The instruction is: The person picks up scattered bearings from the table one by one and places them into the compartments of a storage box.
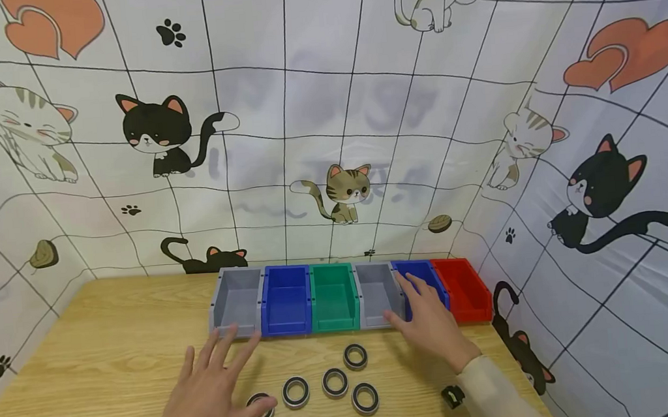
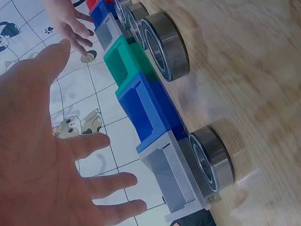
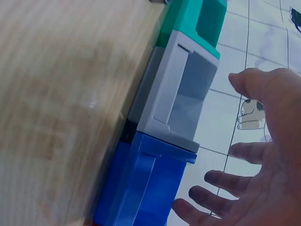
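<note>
My left hand (image 1: 207,395) hovers palm down with spread fingers over the left of the table, its thumb partly covering one ring-shaped bearing (image 1: 259,411). Four more lie to its right, among them a bearing (image 1: 296,393) and the rearmost bearing (image 1: 355,357). My right hand (image 1: 434,325), fingers spread, is above the front of the right grey bin (image 1: 379,296) and the right blue bin (image 1: 425,280), holding nothing. In the right wrist view that hand (image 3: 263,165) stands apart from the blue bin (image 3: 160,188). The left wrist view shows the left palm (image 2: 37,141) with nothing in it.
Along the back of the wooden table (image 1: 114,337) runs a row of joined bins, including a green bin (image 1: 334,297) and a red bin (image 1: 463,290) at the right end. A small black object (image 1: 453,396) lies beside the right sleeve. A cat-print cloth (image 1: 258,142) hangs behind.
</note>
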Available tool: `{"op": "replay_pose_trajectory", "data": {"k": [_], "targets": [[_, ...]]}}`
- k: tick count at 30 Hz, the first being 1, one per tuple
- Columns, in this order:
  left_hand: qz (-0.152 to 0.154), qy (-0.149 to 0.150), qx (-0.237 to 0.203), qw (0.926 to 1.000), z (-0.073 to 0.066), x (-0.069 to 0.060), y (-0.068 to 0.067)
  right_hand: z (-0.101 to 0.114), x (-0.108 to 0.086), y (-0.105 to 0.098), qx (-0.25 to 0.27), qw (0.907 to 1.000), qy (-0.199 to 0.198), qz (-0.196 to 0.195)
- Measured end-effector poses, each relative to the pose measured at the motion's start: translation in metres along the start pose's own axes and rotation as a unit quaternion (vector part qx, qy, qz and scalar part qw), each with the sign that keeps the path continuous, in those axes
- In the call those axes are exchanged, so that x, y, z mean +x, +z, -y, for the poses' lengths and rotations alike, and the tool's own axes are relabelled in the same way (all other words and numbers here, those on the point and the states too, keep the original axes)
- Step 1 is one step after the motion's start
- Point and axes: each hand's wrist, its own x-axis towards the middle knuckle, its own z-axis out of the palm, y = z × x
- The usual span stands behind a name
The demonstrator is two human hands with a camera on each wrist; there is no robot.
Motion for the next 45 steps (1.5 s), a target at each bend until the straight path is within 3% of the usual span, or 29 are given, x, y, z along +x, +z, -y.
{"op": "replay_pose_trajectory", "data": {"k": [20, 25, 31, 45], "targets": [[0.034, 0.021, -0.030, 0.9988, -0.012, 0.004, -0.003, -0.017, 0.057, 0.002, 0.072, 0.9928, 0.066, 0.070], [0.022, 0.031, -0.035, 0.9987, -0.015, 0.003, -0.004, -0.023, 0.062, 0.003, 0.079, 0.9925, 0.056, 0.074], [0.025, 0.042, -0.037, 0.9981, -0.019, 0.005, -0.005, -0.026, 0.065, 0.007, 0.135, 0.9830, 0.077, 0.098], [0.034, 0.057, -0.037, 0.9971, -0.034, 0.018, -0.003, -0.001, 0.066, 0.004, 0.187, 0.9707, 0.073, 0.133]]}}
